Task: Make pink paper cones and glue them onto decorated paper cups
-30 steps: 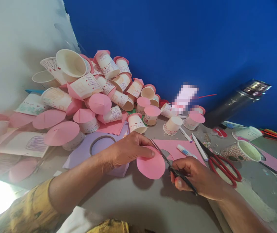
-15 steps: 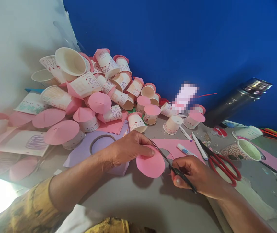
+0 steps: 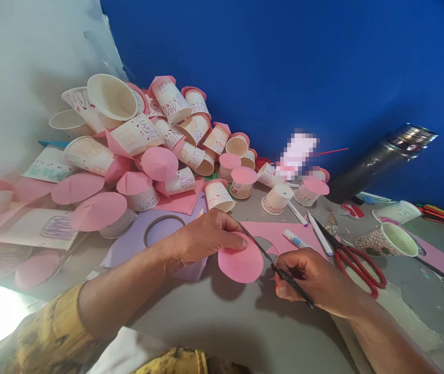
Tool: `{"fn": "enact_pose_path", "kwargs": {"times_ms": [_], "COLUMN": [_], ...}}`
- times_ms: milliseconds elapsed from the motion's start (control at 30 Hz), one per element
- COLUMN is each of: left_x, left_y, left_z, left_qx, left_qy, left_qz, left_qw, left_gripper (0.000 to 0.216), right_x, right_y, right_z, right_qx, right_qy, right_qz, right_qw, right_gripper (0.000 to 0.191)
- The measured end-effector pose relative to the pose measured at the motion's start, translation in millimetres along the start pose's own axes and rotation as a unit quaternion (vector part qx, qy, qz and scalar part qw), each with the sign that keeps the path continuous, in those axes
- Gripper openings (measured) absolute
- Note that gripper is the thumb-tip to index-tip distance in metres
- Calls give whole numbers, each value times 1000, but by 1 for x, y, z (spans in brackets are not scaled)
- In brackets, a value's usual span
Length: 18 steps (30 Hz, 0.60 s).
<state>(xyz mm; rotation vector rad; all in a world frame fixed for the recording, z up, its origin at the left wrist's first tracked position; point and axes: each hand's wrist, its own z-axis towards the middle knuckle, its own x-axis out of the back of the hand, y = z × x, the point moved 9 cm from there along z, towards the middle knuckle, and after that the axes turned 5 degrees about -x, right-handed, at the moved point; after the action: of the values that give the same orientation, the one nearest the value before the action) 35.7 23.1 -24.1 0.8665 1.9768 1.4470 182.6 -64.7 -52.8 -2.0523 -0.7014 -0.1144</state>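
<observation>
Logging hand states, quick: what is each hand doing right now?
Left hand: closed on the round pink paper disc.
Right hand: closed on the thin black scissors, blades at the disc's edge.

Deep blue wall [image 3: 284, 62], white wall [image 3: 23, 67] left, grey tabletop [image 3: 222, 322].

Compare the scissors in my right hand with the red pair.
The black scissors are gripped in the right hand, blades at the pink paper circle; the red scissors lie untouched on the table. The black scissors look slimmer than the red scissors. Both point toward the cups.
</observation>
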Motion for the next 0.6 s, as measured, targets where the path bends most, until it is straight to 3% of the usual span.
{"fn": "enact_pose_path", "kwargs": {"times_ms": [600], "left_x": [0], "left_y": [1], "left_z": [0], "left_qx": [-3], "left_qy": [-2], "left_qz": [-10], "left_qw": [1000], "left_gripper": [15], "right_x": [-2], "right_y": [1], "right_z": [0], "right_qx": [-3], "right_qy": [-11], "right_qz": [7], "right_qw": [1000], "right_gripper": [48]}}
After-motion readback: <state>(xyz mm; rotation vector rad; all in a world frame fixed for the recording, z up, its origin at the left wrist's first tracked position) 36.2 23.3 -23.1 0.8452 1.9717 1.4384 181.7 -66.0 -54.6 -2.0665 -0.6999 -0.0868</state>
